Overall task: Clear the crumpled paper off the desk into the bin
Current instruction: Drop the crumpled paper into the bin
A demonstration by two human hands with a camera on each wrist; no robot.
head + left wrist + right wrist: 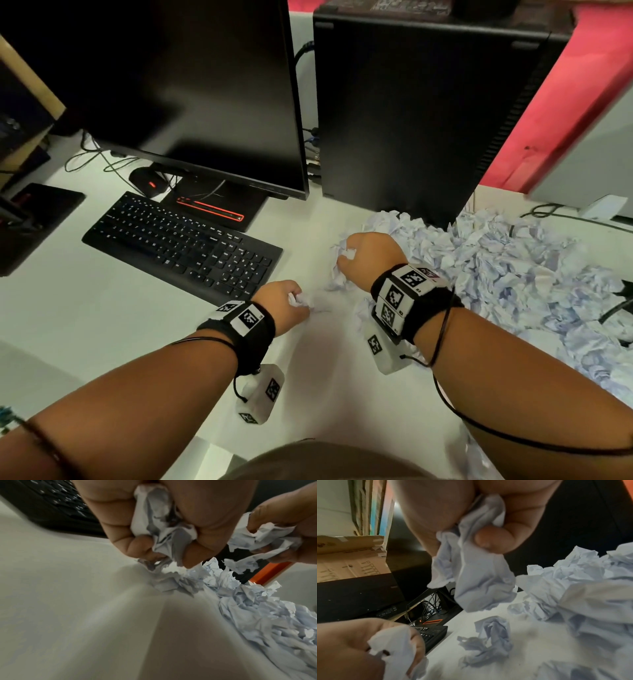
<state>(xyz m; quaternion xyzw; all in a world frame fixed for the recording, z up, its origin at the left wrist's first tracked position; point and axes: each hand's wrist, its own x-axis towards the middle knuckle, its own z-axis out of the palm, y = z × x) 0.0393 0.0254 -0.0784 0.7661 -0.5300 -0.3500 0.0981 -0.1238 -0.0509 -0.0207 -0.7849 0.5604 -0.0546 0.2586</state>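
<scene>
Gathering step: left hand [286, 301] grips one crumpled pale-blue paper wad [298, 299], right hand [368, 255] grips another [342, 265]; loose paper heap [507, 267] covers white worktop [102, 308] at right. Bin unseen; next, locate it and carry both there

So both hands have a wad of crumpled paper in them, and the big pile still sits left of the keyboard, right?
Not quite. Left hand and right hand each grip a paper wad, but the pile lies right of the keyboard, before the computer tower, as the head view shows.
</scene>
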